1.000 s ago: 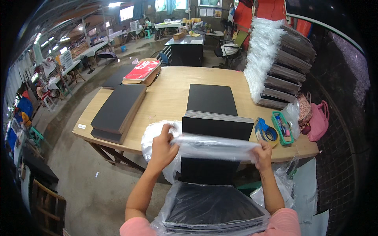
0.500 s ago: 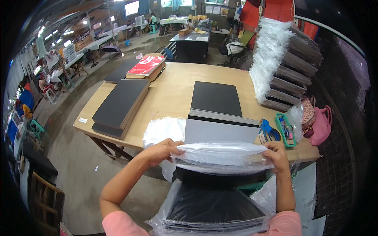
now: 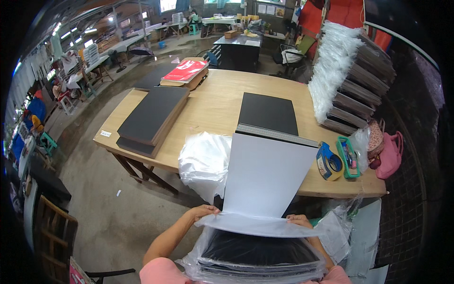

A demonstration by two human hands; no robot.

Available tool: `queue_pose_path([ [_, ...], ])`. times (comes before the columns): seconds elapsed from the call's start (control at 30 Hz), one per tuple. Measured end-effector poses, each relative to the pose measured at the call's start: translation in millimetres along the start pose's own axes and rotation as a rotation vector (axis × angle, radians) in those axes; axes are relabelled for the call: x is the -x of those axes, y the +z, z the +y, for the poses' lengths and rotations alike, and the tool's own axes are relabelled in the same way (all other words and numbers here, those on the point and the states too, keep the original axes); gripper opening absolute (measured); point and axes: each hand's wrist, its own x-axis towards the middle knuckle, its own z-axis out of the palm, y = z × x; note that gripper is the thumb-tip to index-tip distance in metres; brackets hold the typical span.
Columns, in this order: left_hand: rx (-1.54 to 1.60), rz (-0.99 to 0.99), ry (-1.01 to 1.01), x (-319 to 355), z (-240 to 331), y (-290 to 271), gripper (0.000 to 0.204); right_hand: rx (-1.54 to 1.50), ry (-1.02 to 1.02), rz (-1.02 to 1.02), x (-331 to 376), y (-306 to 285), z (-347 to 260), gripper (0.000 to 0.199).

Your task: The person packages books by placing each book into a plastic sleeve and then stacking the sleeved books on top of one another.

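Low in the view, my left hand [image 3: 204,214] pinches the left end of a clear plastic sleeve [image 3: 257,226]. Its right end is gripped by my right hand [image 3: 301,221], partly hidden behind the film. The sleeve meets the lower edge of a pale grey-white board [image 3: 269,175], which leans down from the table's near edge; I cannot tell how far the film goes round it. Close to my body lies a stack of black boards in plastic [image 3: 255,251]. Beyond the pale board rests a pile of black sheets [image 3: 267,113].
On the wooden table [image 3: 213,104] are a loose pile of plastic sleeves [image 3: 203,163], black board stacks [image 3: 153,113], a red-covered book [image 3: 185,71], a blue tape dispenser [image 3: 328,163] and a green pen tray [image 3: 349,158]. A tall plastic-wrapped stack [image 3: 336,71] stands at right.
Both hands have moved down toward my body with the sleeve, and more of the pale board now shows. The whole view has shifted slightly.
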Motion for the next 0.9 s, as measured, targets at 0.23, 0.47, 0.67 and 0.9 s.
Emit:
queue_pose_path([
  [0.23,-0.773,1.220,0.466,53.6,59.6,-21.2,0.023,0.017,0.183,0.222,-28.1,-18.0,52.2,0.014],
  [0.47,-0.878,1.329,1.063,56.2,227.7,-12.5,0.040,0.555,0.113,0.341,-49.0,-27.0,71.4,0.021],
  [0.67,-0.860,0.844,0.989,31.8,289.9,15.1,0.031,1.154,-0.161,-0.360,-13.5,48.2,-162.5,0.037],
  [0.9,-0.433,0.509,1.144,39.1,291.4,33.3,0.026,1.163,-1.118,-0.208,-100.5,224.4,-319.4,0.029],
])
